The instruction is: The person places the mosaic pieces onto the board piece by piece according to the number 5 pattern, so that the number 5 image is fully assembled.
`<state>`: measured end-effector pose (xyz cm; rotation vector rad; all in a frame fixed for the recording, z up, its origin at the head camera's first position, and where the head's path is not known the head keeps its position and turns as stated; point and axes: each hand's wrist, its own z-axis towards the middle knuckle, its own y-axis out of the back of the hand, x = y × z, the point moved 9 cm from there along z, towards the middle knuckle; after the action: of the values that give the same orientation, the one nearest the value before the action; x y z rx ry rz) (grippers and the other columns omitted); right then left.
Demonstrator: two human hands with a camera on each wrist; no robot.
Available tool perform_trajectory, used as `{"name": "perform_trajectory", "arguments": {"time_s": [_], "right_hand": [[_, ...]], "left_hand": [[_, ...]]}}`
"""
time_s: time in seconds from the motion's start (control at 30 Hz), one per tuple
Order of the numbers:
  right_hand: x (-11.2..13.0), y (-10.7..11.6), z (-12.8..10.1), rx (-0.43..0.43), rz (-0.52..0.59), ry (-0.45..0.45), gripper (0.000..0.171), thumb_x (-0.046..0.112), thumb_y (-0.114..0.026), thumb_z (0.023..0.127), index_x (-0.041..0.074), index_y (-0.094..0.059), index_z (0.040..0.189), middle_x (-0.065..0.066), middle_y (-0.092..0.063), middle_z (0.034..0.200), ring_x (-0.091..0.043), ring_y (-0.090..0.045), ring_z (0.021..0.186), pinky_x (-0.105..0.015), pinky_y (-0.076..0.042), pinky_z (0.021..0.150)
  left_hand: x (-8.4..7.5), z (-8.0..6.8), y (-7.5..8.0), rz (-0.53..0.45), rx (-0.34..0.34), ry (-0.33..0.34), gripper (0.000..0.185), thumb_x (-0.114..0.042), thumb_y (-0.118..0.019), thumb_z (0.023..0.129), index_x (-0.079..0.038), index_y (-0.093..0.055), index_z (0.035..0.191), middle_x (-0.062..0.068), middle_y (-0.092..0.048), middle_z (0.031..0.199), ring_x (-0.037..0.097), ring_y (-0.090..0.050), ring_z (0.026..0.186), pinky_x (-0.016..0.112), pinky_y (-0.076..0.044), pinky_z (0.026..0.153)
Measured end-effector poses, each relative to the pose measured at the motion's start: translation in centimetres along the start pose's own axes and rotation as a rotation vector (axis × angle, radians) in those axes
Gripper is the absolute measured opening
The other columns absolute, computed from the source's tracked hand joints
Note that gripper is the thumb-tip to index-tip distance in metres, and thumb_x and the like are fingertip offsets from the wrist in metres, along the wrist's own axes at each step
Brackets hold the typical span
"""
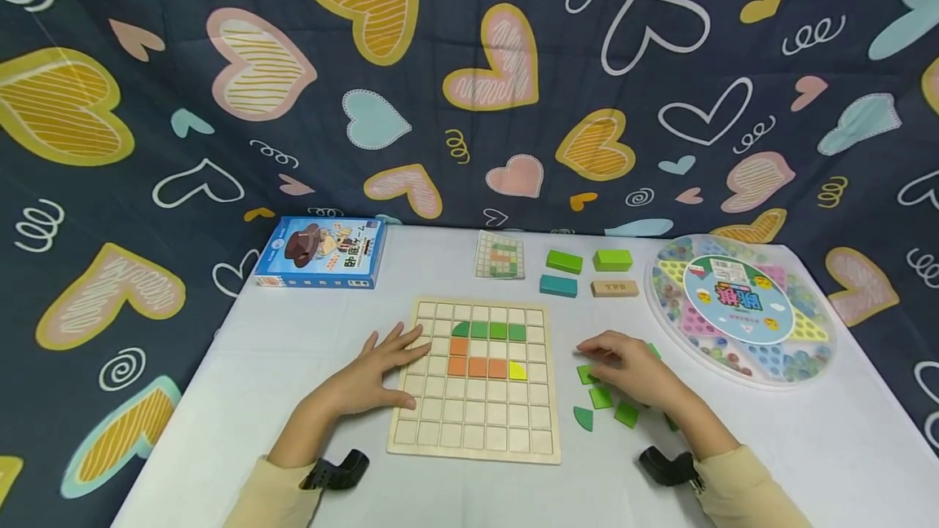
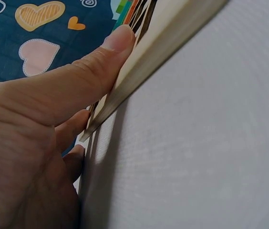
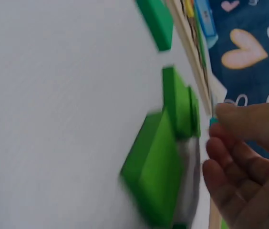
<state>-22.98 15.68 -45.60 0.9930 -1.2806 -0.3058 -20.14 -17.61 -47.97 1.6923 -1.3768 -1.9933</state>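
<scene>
Sleeves (image 1: 267, 499) of pale beige reach in over the near side of a white tabletop (image 1: 213, 463), a black device (image 1: 339, 471) at each wrist. The left hand (image 1: 359, 381) lies at the left edge of a pale wooden board (image 1: 495, 414), fingers spread and fairly straight, gripping nothing; its thumb rests on the rim. The right hand (image 1: 623, 361) is just right of the board, over loose green tiles (image 1: 600, 398), fingers loosely bent, thumb near the forefinger, no piece showing in their hold. A dark green quarter-circle (image 1: 583, 419) lies beside those tiles, nearer the board.

On the grid, three orange tiles (image 1: 477, 367) and a yellow quarter-circle (image 1: 517, 371) form one row, another orange tile sits above the leftmost, and four green pieces (image 1: 479, 331) line the next row up.

Farther off, a round game set (image 1: 739, 300) lies at right, then teal (image 1: 558, 286) and tan (image 1: 614, 289) blocks, two green blocks (image 1: 564, 261), a grid card (image 1: 500, 255) and, at left, a blue box (image 1: 320, 255). Heart-printed cloth (image 1: 513, 137) hangs behind.
</scene>
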Motion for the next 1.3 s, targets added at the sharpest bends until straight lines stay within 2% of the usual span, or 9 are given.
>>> {"name": "perform_trajectory", "arguments": {"time_s": [0.13,0.23,0.37,0.53,0.73,0.93,1.13,1.3], "right_hand": [[-0.6,-0.3,-0.5,0.052,-0.032,-0.023,0.03,0.004,-0.067,0.083,0.017,-0.068,0.11,0.002,-0.063,0.113,-0.017,-0.058,0.105,-0.036,-0.051,0.091],[-0.5,-0.5,-0.5,0.06,-0.045,-0.001,0.028,0.004,-0.068,0.083,0.017,-0.069,0.107,0.003,-0.061,0.111,-0.016,-0.057,0.104,-0.032,-0.05,0.09],[-0.4,-0.7,-0.3,0.046,-0.082,0.034,0.022,0.008,-0.069,0.084,0.015,-0.069,0.105,0.004,-0.06,0.108,-0.013,-0.057,0.1,-0.031,-0.051,0.087],[-0.1,-0.5,-0.3,0.001,-0.095,0.033,0.024,0.011,-0.067,0.086,0.013,-0.066,0.11,0.003,-0.063,0.108,-0.012,-0.059,0.097,-0.033,-0.052,0.085],[2.9,-0.7,-0.9,-0.057,-0.019,0.12,0.027,0.009,-0.068,0.086,0.014,-0.066,0.112,0.005,-0.064,0.108,-0.011,-0.061,0.094,-0.031,-0.054,0.083],[5.9,-3.1,-0.9,0.021,-0.015,0.218,0.026,0.014,-0.067,0.087,0.014,-0.066,0.113,0.007,-0.062,0.11,-0.008,-0.059,0.093,-0.028,-0.053,0.081],[7.5,-4.9,0.0,0.056,-0.069,0.243,0.026,0.016,-0.069,0.087,0.014,-0.067,0.112,0.007,-0.061,0.108,-0.005,-0.055,0.087,-0.023,-0.05,0.076],[8.1,-6.1,0.4,0.069,-0.09,0.259,0.026,0.017,-0.069,0.086,0.013,-0.067,0.111,0.006,-0.061,0.109,-0.005,-0.055,0.089,-0.023,-0.05,0.077]], "left_hand": [[0.0,0.0,0.0,-0.001,-0.002,0.005,0.082,-0.041,-0.078,0.07,-0.017,-0.046,0.142,0.008,-0.025,0.157,0.037,-0.005,0.146,0.061,0.005,0.114],[0.0,0.0,0.0,0.001,-0.002,0.006,0.082,-0.041,-0.078,0.07,-0.017,-0.046,0.142,0.008,-0.025,0.157,0.037,-0.005,0.146,0.061,0.005,0.114],[0.0,0.0,0.0,-0.002,0.001,0.009,0.082,-0.04,-0.078,0.07,-0.017,-0.046,0.142,0.008,-0.025,0.157,0.037,-0.005,0.146,0.061,0.005,0.114],[0.0,0.0,0.0,-0.003,0.006,0.01,0.082,-0.04,-0.078,0.07,-0.017,-0.046,0.142,0.008,-0.025,0.157,0.037,-0.005,0.146,0.061,0.005,0.114],[0.0,0.0,0.0,0.006,0.01,0.012,0.082,-0.042,-0.078,0.071,-0.017,-0.045,0.142,0.009,-0.024,0.157,0.037,-0.005,0.146,0.06,0.005,0.114],[-0.1,0.2,0.1,-0.002,0.01,0.009,0.082,-0.042,-0.078,0.071,-0.016,-0.046,0.142,0.009,-0.024,0.157,0.037,-0.005,0.146,0.06,0.006,0.114],[-0.1,0.3,0.0,0.0,0.007,0.008,0.082,-0.042,-0.077,0.071,-0.017,-0.046,0.142,0.008,-0.024,0.157,0.037,-0.005,0.146,0.06,0.006,0.114],[0.1,0.1,0.0,0.005,0.007,0.012,0.082,-0.042,-0.078,0.07,-0.017,-0.046,0.142,0.009,-0.025,0.156,0.037,-0.005,0.146,0.06,0.005,0.114]]}}
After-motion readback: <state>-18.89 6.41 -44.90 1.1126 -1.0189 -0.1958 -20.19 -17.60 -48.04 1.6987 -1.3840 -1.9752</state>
